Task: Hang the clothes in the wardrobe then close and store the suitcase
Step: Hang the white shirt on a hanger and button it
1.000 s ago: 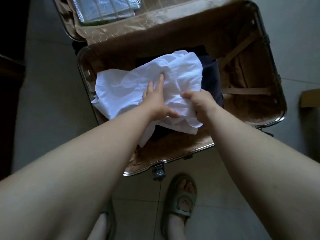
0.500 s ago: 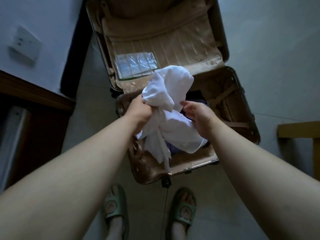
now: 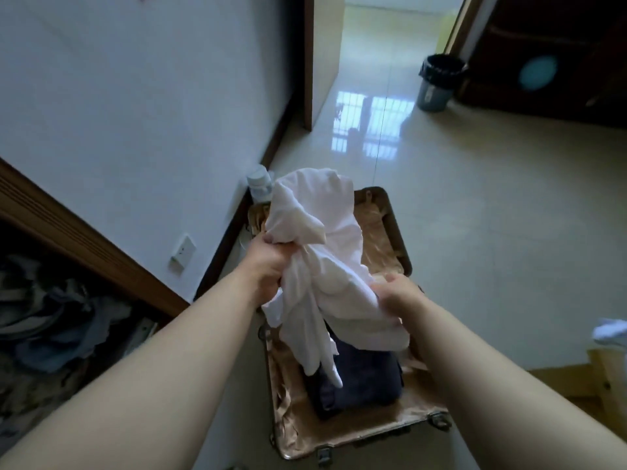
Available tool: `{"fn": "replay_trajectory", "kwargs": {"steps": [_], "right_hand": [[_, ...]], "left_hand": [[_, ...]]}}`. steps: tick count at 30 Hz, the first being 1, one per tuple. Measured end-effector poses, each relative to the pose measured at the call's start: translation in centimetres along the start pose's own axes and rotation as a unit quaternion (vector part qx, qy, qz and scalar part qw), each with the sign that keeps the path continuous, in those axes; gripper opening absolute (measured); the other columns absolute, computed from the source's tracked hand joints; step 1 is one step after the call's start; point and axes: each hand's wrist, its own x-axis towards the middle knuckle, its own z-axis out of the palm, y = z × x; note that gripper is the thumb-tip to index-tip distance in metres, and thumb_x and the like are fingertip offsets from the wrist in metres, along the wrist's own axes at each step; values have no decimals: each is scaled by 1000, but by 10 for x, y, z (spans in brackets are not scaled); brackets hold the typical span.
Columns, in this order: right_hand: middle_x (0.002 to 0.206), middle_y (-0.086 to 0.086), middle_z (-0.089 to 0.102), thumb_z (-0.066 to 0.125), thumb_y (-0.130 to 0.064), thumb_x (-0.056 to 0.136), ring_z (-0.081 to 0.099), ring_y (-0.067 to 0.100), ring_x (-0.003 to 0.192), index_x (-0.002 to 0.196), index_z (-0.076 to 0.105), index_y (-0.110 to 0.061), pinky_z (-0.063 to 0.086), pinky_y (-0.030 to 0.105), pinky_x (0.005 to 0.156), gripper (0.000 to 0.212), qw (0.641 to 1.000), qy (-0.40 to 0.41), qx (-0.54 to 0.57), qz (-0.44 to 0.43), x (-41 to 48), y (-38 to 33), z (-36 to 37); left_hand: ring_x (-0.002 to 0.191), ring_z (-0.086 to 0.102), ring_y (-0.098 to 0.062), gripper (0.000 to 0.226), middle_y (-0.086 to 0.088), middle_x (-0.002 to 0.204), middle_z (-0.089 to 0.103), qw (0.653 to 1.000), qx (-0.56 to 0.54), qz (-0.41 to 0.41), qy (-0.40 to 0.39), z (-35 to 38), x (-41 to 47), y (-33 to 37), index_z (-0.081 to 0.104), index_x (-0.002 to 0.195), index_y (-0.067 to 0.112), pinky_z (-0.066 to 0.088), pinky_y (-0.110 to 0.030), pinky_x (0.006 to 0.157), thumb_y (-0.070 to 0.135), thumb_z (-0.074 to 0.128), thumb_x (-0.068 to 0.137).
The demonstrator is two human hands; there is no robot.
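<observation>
Tiled floor (image 3: 492,249) — suitcase (image 3: 342,432) half hidden behind white, perhaps shirt-like, garment (image 3: 322,252).

Soft daylight from the far doorway; glare on the glossy floor (image 3: 369,127); wide-angle edges bend; slightly blurred.

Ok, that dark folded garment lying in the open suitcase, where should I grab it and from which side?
Probably the near folded edge of the dark garment, reached from above on your side. It lies flat in the suitcase, and its far end is hidden behind the white shirt that your left hand and right hand grip, so only the near end is exposed.
</observation>
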Motion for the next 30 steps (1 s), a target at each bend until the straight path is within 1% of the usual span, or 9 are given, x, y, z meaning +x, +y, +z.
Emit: {"fn": "replay_trajectory", "kwargs": {"steps": [8,11,13,16,19,22,24,27,30], "right_hand": [[102,-1,62,55,-13,91,58,14,97,112,59,-8,47,20,84,22,983,-166,77,-27,-112,-101,-95],[79,1,63,61,-5,75,61,10,68,89,62,-9,53,23,70,14,968,-148,166,-116,-141,-132,-136],[98,14,60,67,-11,75,64,18,78,107,57,-2,57,31,75,34,942,-121,244,-194,-157,-158,-157],[116,15,53,74,-19,82,63,32,101,124,37,-22,53,46,91,56,886,-91,382,-247,-205,-209,-188],[100,15,61,71,-20,85,64,28,87,115,55,-3,54,42,83,38,849,-83,409,-324,-258,-257,-204],[80,14,62,76,-24,80,61,26,72,99,67,-2,55,39,74,31,819,-78,456,-339,-307,-288,-211],[79,11,62,73,-34,82,63,26,73,94,67,-3,57,39,76,34,804,-102,469,-350,-335,-305,-217],[81,17,65,56,-25,94,67,32,75,98,62,0,60,42,73,26,814,-125,444,-354,-370,-323,-222],[86,21,67,50,-6,93,70,36,82,100,65,0,61,40,69,18,846,-102,370,-371,-393,-329,-215]], "left_hand": [[64,57,-25,9,-14,76,55,996,-52,77,13,5,-69,147,59,88,8,49,-30,57,-1,60,86],[83,62,-31,26,-17,91,64,990,-72,107,48,3,-89,196,63,92,7,52,-41,76,12,69,67],[91,67,-34,27,-17,101,69,989,-62,114,74,2,-99,225,67,101,6,56,-46,85,10,71,74],[97,66,-34,41,-18,109,68,988,-57,134,47,3,-121,265,63,113,3,55,-47,84,11,75,75],[95,67,-33,75,-19,114,65,989,-6,147,10,10,-147,298,56,120,2,55,-49,84,29,83,56],[123,52,-31,94,-8,145,42,978,108,178,9,18,-177,323,31,146,24,51,-41,92,21,75,63],[127,46,-26,88,-4,150,35,965,154,211,-22,23,-199,334,24,149,30,48,-33,86,10,67,76],[109,58,-16,68,-1,130,55,944,183,269,-59,32,-227,341,40,138,25,52,-27,80,15,73,80],[94,63,-22,48,-3,107,64,907,289,289,100,35,-236,346,51,119,15,55,-35,78,32,72,79]]}}
